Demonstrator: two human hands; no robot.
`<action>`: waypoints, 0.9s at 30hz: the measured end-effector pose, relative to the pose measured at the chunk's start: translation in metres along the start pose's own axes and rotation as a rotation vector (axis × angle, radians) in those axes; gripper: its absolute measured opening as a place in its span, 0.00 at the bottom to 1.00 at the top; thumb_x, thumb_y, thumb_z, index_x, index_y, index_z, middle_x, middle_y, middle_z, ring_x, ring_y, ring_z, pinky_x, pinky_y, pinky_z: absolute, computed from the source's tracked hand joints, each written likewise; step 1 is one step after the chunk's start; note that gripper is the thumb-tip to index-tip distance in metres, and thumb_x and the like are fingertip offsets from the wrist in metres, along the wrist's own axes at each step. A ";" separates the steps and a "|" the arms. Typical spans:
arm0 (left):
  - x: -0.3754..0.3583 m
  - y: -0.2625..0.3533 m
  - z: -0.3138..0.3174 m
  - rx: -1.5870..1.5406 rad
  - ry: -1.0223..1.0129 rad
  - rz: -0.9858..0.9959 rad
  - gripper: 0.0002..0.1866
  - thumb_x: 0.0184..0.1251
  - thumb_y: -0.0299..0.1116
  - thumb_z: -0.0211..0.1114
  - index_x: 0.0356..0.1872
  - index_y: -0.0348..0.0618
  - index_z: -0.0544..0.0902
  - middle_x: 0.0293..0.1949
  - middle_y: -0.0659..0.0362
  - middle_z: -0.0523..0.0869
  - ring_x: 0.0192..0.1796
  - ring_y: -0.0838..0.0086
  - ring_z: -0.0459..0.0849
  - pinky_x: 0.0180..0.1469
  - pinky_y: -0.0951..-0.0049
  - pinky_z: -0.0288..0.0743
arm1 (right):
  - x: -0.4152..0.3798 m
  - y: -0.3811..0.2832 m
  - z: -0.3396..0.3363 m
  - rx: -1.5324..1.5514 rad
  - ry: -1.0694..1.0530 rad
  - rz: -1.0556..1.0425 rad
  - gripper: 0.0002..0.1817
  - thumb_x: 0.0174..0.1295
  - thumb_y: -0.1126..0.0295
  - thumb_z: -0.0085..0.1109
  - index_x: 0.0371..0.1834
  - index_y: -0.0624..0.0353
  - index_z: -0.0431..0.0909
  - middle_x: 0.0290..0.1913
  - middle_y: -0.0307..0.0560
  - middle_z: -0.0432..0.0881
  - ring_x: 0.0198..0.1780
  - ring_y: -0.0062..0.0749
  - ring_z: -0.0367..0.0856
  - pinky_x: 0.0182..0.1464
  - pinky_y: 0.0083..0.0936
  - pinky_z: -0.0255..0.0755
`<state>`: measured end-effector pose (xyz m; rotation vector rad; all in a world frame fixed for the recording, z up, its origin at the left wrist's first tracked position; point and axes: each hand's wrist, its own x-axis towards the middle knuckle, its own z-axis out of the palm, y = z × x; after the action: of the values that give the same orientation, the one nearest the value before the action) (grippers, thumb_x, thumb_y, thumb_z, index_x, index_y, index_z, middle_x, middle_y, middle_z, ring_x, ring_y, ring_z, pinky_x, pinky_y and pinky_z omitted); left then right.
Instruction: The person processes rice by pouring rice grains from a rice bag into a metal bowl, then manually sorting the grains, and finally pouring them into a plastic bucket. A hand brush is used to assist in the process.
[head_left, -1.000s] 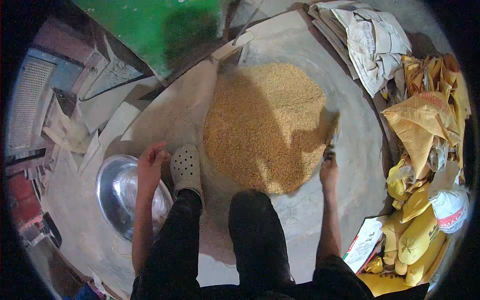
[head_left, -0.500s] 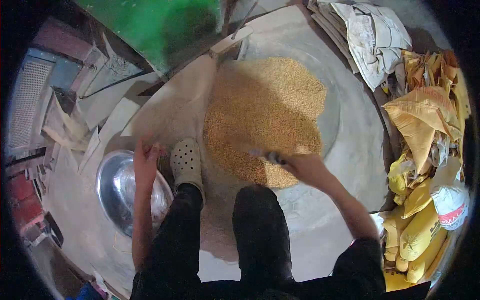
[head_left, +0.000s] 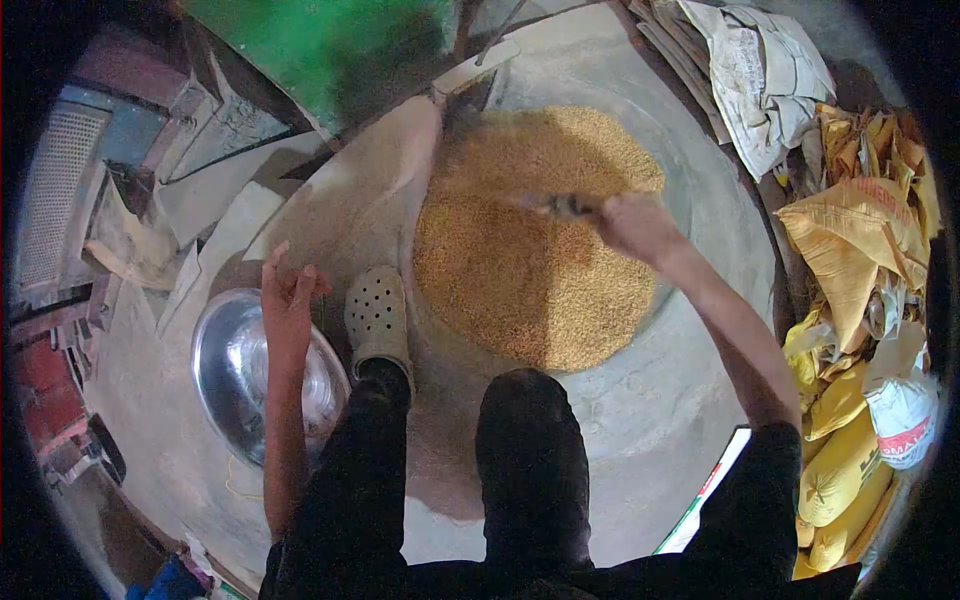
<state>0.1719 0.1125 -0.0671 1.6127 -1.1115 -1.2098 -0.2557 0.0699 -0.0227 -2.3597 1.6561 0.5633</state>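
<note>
Golden grain (head_left: 540, 240) is lying heaped on the concrete floor (head_left: 660, 400), ahead of the person. Over it, the right hand (head_left: 632, 222) is gripping a brush (head_left: 555, 204) pointing leftward, while the left hand (head_left: 287, 300) is hovering loose-fingered above a steel bowl (head_left: 235, 375).

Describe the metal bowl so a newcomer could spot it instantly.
Start at the grain pile on the concrete floor. Go left past the perforated clog; the bowl sits under the open left hand. It's the only shiny, silvery round thing here; the sacks are yellow.
</note>
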 end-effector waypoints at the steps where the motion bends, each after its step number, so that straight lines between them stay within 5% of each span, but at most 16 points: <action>1: -0.001 -0.002 0.000 -0.003 -0.005 0.000 0.24 0.67 0.27 0.57 0.63 0.42 0.62 0.30 0.55 0.81 0.34 0.73 0.81 0.42 0.73 0.76 | -0.012 -0.015 -0.014 0.127 -0.037 -0.047 0.11 0.63 0.61 0.48 0.43 0.48 0.78 0.21 0.50 0.80 0.27 0.40 0.83 0.27 0.38 0.75; 6: -0.008 -0.007 0.014 -0.023 0.023 -0.052 0.23 0.67 0.28 0.56 0.62 0.40 0.63 0.31 0.56 0.81 0.33 0.74 0.80 0.41 0.74 0.76 | -0.014 -0.077 0.034 -0.042 -0.360 -0.231 0.14 0.63 0.63 0.49 0.50 0.47 0.74 0.23 0.48 0.80 0.27 0.39 0.83 0.27 0.37 0.76; 11: -0.003 0.004 0.019 -0.046 0.012 -0.031 0.23 0.68 0.29 0.56 0.62 0.39 0.63 0.31 0.56 0.81 0.34 0.75 0.80 0.41 0.74 0.76 | 0.043 -0.040 0.085 -0.148 -0.039 -0.171 0.14 0.60 0.68 0.52 0.49 0.46 0.74 0.20 0.42 0.77 0.21 0.33 0.79 0.21 0.32 0.72; 14: 0.001 0.005 0.017 -0.052 -0.001 -0.004 0.21 0.68 0.29 0.56 0.60 0.39 0.65 0.31 0.57 0.81 0.35 0.75 0.80 0.41 0.74 0.77 | 0.052 -0.017 0.052 -0.250 -0.193 0.031 0.12 0.59 0.65 0.53 0.46 0.46 0.75 0.21 0.42 0.79 0.22 0.34 0.80 0.20 0.32 0.72; 17: 0.001 0.008 0.014 -0.050 -0.015 0.010 0.17 0.68 0.29 0.56 0.56 0.38 0.69 0.31 0.58 0.81 0.36 0.75 0.80 0.41 0.74 0.77 | 0.044 0.000 0.041 -0.205 0.032 0.048 0.10 0.62 0.63 0.49 0.45 0.45 0.77 0.22 0.46 0.80 0.22 0.34 0.81 0.20 0.32 0.73; 22: -0.005 0.001 0.019 -0.001 -0.020 -0.032 0.15 0.68 0.29 0.56 0.53 0.37 0.73 0.33 0.58 0.81 0.36 0.76 0.80 0.41 0.74 0.77 | -0.016 -0.082 0.023 -0.012 -0.264 -0.190 0.17 0.63 0.63 0.46 0.56 0.40 0.70 0.23 0.49 0.80 0.22 0.38 0.81 0.21 0.35 0.73; 24: -0.006 -0.005 0.022 -0.025 -0.032 -0.090 0.15 0.68 0.29 0.56 0.53 0.37 0.73 0.33 0.58 0.81 0.36 0.76 0.80 0.42 0.74 0.76 | -0.011 -0.084 0.071 -0.034 -0.397 -0.175 0.19 0.62 0.64 0.48 0.58 0.40 0.68 0.25 0.48 0.80 0.23 0.40 0.81 0.23 0.37 0.74; 26: -0.002 -0.005 0.023 -0.016 -0.064 -0.072 0.15 0.68 0.29 0.56 0.53 0.37 0.73 0.33 0.58 0.81 0.37 0.76 0.80 0.42 0.74 0.75 | 0.013 -0.056 0.125 -0.149 0.097 -0.258 0.18 0.60 0.67 0.50 0.55 0.46 0.69 0.26 0.47 0.81 0.22 0.39 0.80 0.21 0.36 0.73; 27: -0.001 -0.006 0.021 -0.004 -0.087 -0.061 0.14 0.68 0.28 0.56 0.53 0.38 0.74 0.32 0.58 0.82 0.37 0.76 0.80 0.43 0.74 0.75 | 0.026 -0.044 0.114 -0.084 0.079 -0.141 0.17 0.59 0.68 0.50 0.53 0.48 0.70 0.25 0.47 0.81 0.21 0.37 0.80 0.20 0.35 0.72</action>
<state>0.1520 0.1129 -0.0766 1.6143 -1.1201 -1.3316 -0.2283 0.1066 -0.1394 -2.5654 1.5084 0.5294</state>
